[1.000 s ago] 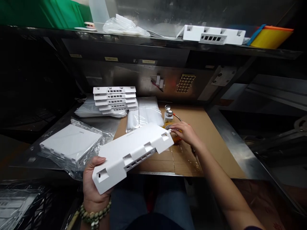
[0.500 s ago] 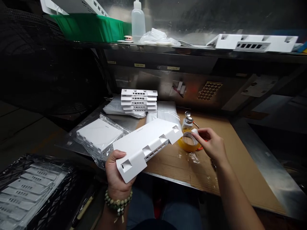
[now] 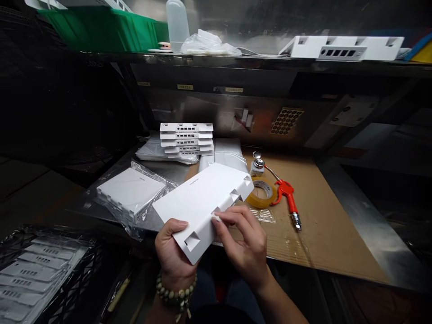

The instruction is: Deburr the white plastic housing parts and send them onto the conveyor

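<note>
My left hand (image 3: pixel 177 252) grips the near left end of a white plastic housing (image 3: pixel 202 189), thumb on top. The housing is tilted, with notches along its sloping edge; its port openings are hidden behind my right hand. My right hand (image 3: pixel 245 243) is pinched at that edge, beside a notch, with a small white piece (image 3: pixel 216 218) at the fingertips, possibly a folded wipe. Beyond the housing lie a roll of clear tape (image 3: pixel 270 191) and a pump bottle (image 3: pixel 257 167) with its metal lid flipped up. A red air blow gun (image 3: pixel 286 194) rests on the cardboard (image 3: pixel 324 225).
Several white housings are stacked (image 3: pixel 186 140) at the back, on plastic bags. A bagged housing (image 3: pixel 130 189) lies at left. Bagged housings fill a black crate (image 3: pixel 76 274) at lower left. Overhead, a shelf (image 3: pixel 263 60) bears a green bin (image 3: pixel 101 31), a squeeze bottle (image 3: pixel 177 22) and another housing (image 3: pixel 347 47).
My right hand has moved left from beside the tape roll to the housing's notched edge, bringing the small white piece. The blow gun now shows fully. The view has shifted slightly.
</note>
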{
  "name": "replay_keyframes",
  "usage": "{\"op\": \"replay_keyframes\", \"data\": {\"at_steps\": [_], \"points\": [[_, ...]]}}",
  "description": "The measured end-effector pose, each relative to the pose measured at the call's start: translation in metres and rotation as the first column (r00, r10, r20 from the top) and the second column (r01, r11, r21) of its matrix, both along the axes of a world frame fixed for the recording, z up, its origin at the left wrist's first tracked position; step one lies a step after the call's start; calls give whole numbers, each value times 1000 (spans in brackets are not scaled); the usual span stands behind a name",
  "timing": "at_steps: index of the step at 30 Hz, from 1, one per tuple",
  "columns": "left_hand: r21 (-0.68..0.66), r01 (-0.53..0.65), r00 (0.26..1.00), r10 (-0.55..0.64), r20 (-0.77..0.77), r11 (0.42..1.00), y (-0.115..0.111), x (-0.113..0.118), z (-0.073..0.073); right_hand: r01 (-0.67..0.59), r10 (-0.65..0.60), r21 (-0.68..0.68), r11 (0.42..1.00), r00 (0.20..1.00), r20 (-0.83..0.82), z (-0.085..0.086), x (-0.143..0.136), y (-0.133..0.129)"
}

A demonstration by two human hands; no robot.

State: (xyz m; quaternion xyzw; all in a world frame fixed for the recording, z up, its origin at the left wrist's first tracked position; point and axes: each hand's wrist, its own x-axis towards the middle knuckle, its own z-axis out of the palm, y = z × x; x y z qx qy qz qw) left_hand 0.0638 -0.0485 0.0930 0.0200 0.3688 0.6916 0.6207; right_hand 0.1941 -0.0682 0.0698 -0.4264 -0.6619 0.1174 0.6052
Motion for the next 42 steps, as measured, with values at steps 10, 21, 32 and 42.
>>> {"op": "replay_keyframes", "data": {"at_steps": [10,21,32,42], "points": [[-5,34,999,-34,39,999,-2,5,-3,12,-17,80,997,998,53,-2,2,-10],[-36,35,996,-32,81,999,-2,-1,-6,-11,5,91,996,998,65,1,15,-10],[427,396,866,-485,122,813,-5,-52,-53,58,-291,-330,942,633,-718,-16,100,14],[291,453,887,-459,-51,843,4,-51,-57,-129,-308,-463,877,588,-748,-30,80,7]]}}
